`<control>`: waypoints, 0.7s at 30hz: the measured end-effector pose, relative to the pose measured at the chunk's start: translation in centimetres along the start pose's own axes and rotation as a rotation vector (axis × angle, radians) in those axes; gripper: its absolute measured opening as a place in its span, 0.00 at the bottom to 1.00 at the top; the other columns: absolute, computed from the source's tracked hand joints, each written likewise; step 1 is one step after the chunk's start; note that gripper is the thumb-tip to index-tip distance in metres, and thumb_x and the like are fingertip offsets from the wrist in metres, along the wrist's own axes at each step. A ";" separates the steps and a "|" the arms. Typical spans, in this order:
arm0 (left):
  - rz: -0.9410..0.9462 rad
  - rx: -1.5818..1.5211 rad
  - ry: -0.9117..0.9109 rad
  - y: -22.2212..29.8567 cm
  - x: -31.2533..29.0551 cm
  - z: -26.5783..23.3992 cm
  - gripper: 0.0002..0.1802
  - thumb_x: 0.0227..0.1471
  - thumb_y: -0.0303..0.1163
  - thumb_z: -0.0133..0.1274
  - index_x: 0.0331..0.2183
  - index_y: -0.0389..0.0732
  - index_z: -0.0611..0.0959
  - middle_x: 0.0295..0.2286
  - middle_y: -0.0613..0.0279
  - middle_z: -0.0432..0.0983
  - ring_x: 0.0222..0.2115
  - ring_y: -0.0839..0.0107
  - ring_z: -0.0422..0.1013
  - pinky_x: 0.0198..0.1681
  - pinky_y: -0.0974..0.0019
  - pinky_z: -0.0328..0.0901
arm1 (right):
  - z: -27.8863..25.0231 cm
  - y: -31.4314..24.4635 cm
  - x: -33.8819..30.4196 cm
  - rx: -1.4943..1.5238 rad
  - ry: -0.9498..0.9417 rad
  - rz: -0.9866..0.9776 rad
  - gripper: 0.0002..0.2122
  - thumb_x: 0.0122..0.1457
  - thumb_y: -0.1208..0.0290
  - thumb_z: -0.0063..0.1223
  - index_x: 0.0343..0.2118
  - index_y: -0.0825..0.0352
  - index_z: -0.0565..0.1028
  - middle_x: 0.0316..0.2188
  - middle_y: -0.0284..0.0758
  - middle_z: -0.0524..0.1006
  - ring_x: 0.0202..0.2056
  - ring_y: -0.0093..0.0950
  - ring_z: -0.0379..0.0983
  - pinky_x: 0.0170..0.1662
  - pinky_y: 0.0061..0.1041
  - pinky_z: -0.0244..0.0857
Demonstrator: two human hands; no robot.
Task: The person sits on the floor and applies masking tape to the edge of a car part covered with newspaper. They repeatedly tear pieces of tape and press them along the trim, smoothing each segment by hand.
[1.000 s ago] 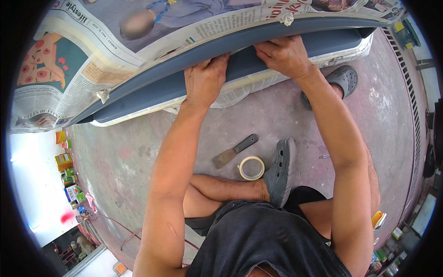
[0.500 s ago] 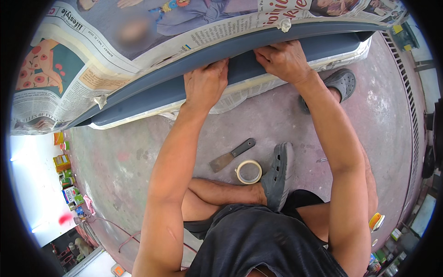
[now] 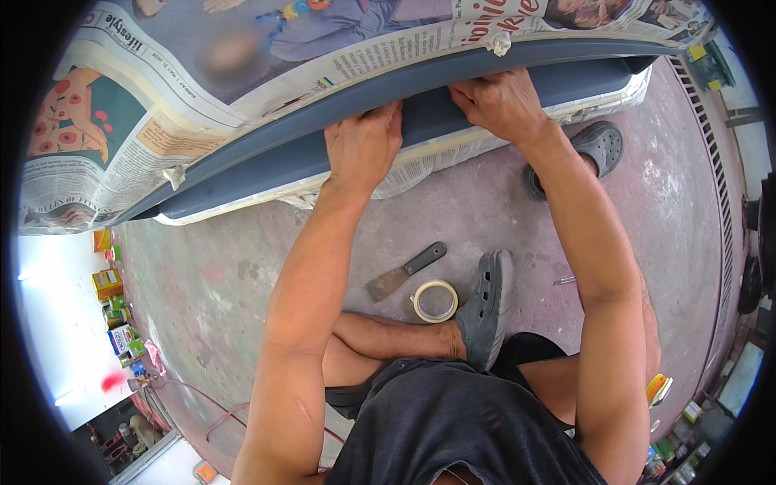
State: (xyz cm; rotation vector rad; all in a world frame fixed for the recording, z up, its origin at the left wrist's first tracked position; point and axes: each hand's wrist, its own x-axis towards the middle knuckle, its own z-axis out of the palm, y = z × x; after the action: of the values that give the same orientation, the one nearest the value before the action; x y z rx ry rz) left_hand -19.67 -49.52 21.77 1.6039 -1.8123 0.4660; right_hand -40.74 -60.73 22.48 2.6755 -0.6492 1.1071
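A long blue-grey panel [image 3: 242, 179] with a raised lip runs across the top, bordered by newspaper [image 3: 380, 56] above and a paper-covered strip with pale tape [image 3: 267, 195] below. My left hand [image 3: 363, 151] presses up against the lip's lower edge, fingers curled and their tips hidden behind it. Farther right along the same edge is my right hand [image 3: 508, 107], also closed, thumb bent against the lip. Whatever the fingers pinch there is out of sight. Crumpled whitish scraps [image 3: 499, 44] stick to the newspaper's border.
On the concrete floor, a putty knife [image 3: 406, 272] lies beside a masking tape roll [image 3: 416, 305], close to my grey clog [image 3: 485, 311]. Cans [image 3: 107, 283] line the left wall near a reddish hose [image 3: 206, 393]. A slotted drain [image 3: 713, 166] borders the right side.
Both hands have shifted very slightly to the right along the lip, still closed. The panel, putty knife and tape roll lie where they were.
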 end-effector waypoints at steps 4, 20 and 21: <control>-0.002 -0.001 0.002 -0.1 0.0 0.2 0.06 0.54 0.32 0.64 0.34 0.43 0.92 0.32 0.57 0.85 0.32 0.53 0.80 0.39 0.53 0.74 | 0.0 0.1 -0.1 -0.019 -0.009 0.007 0.09 0.48 0.72 0.68 0.34 0.60 0.86 0.32 0.33 0.83 0.34 0.36 0.81 0.39 0.36 0.75; -0.119 0.007 -0.044 0.2 -0.2 -0.7 0.11 0.50 0.35 0.67 0.38 0.46 0.92 0.33 0.56 0.86 0.35 0.53 0.81 0.43 0.54 0.73 | 0.0 0.2 -0.1 -0.028 -0.040 0.039 0.07 0.49 0.70 0.69 0.32 0.61 0.86 0.31 0.34 0.84 0.36 0.36 0.81 0.42 0.36 0.75; -0.113 0.000 -0.046 0.1 -0.2 -0.6 0.12 0.49 0.35 0.67 0.38 0.45 0.92 0.34 0.56 0.86 0.35 0.53 0.81 0.43 0.54 0.73 | 0.0 0.2 -0.1 -0.025 -0.043 0.042 0.07 0.48 0.70 0.69 0.32 0.61 0.86 0.31 0.34 0.84 0.36 0.36 0.81 0.41 0.36 0.75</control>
State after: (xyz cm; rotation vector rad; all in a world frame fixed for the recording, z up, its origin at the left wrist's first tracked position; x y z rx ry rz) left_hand -19.64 -48.94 22.12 1.7189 -1.7440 0.3808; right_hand -40.94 -60.88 22.39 2.6828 -0.7253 1.0468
